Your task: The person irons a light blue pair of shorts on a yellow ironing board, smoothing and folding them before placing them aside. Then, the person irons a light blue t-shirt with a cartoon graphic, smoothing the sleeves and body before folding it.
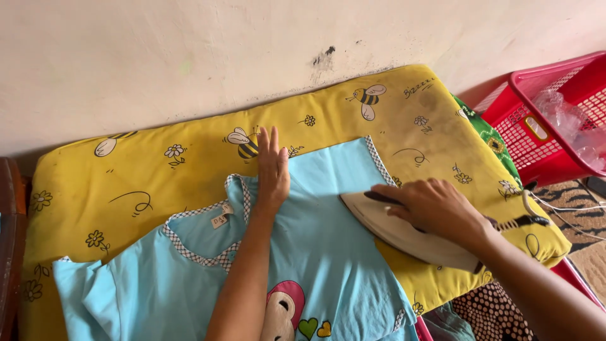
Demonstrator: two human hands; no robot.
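A light blue child's shirt [328,252] with checked trim and a cartoon print lies spread on a yellow cushion [126,189] patterned with bees and flowers. My left hand [273,169] lies flat, fingers together, pressing the shirt near its shoulder and collar. My right hand [435,207] grips the handle of a white clothes iron [391,230], whose tip rests on the shirt's sleeve edge, pointing left. The iron's cord [536,211] runs off to the right.
A pale wall [189,57] runs behind the cushion. A red plastic basket [536,120] holding clear plastic stands at the right. Green and dotted fabrics [492,309] lie under the cushion's right end. A dark wooden edge [9,240] shows at the left.
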